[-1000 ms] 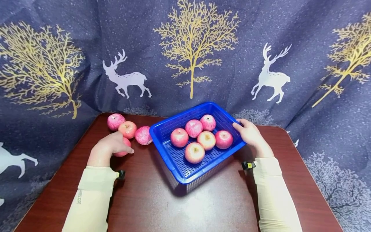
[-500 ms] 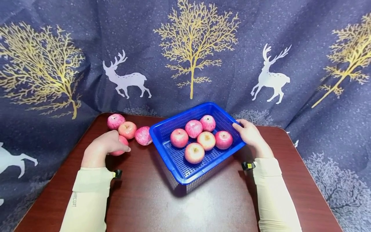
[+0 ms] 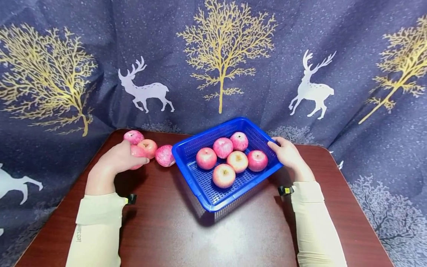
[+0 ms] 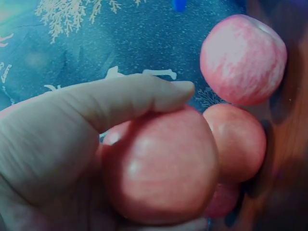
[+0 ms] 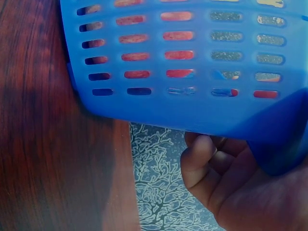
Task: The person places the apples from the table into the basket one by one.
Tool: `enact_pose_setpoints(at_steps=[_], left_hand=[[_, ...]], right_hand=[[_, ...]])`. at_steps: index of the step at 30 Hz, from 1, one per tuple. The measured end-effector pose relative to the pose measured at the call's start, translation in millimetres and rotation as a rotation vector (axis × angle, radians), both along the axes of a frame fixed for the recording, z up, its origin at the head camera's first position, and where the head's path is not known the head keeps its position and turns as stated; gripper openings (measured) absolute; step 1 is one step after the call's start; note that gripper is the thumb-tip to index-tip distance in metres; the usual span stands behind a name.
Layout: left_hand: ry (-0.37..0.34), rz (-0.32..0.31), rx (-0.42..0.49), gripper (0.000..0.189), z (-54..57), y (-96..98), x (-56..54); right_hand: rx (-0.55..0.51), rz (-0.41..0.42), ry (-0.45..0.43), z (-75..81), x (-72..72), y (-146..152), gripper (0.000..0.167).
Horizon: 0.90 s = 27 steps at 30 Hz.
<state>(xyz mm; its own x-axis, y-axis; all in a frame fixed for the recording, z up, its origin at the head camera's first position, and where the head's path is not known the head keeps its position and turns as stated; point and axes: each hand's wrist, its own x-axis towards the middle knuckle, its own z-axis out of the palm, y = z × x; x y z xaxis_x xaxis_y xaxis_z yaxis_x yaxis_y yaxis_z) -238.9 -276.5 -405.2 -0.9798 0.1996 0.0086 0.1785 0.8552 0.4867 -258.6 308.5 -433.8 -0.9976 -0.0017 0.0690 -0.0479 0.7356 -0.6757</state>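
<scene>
My left hand [image 3: 115, 159] grips a red apple [image 4: 161, 166], its thumb lying along the fruit in the left wrist view. Right behind that apple are an orange-red apple [image 3: 148, 147] and a pink apple [image 3: 133, 137] on the table. Another pink apple [image 3: 165, 155] lies against the left end of a blue plastic basket [image 3: 213, 207]. Several apples [image 3: 223, 176] sit inside the basket, which is turned at an angle. My right hand [image 3: 288, 154] holds the basket's right rim, with curled fingers [image 5: 197, 156] at its edge in the right wrist view.
The dark reddish-brown wooden table [image 3: 186, 241] has a rounded far edge. A dark blue curtain [image 3: 260, 48] printed with gold trees and white deer hangs behind it. Both wrists carry a small black camera, such as the left wrist camera [image 3: 131, 199].
My left hand has moved a little left and away from me, raising the red apple with it. The right hand and the basket stay where they were.
</scene>
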Motion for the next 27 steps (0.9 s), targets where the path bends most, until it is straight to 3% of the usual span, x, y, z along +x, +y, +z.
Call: enact_pose_setpoints(at_steps=[8, 13, 27], left_hand=[[0.099, -0.037, 0.089, 0.030, 8.4, 11.8, 2.4], [0.078, 0.024, 0.128, 0.068, 11.7, 19.3, 6.5], [0.140, 0.011, 0.194, 0.078, 26.2, 58.6, -0.8]], right_hand=[[0.009, 0.005, 0.010, 1.1, 1.1, 0.9, 0.056], [0.008, 0.010, 0.014, 1.0, 1.1, -0.3, 0.055], [-0.013, 0.001, 0.015, -1.4, 0.5, -0.5, 0.054]])
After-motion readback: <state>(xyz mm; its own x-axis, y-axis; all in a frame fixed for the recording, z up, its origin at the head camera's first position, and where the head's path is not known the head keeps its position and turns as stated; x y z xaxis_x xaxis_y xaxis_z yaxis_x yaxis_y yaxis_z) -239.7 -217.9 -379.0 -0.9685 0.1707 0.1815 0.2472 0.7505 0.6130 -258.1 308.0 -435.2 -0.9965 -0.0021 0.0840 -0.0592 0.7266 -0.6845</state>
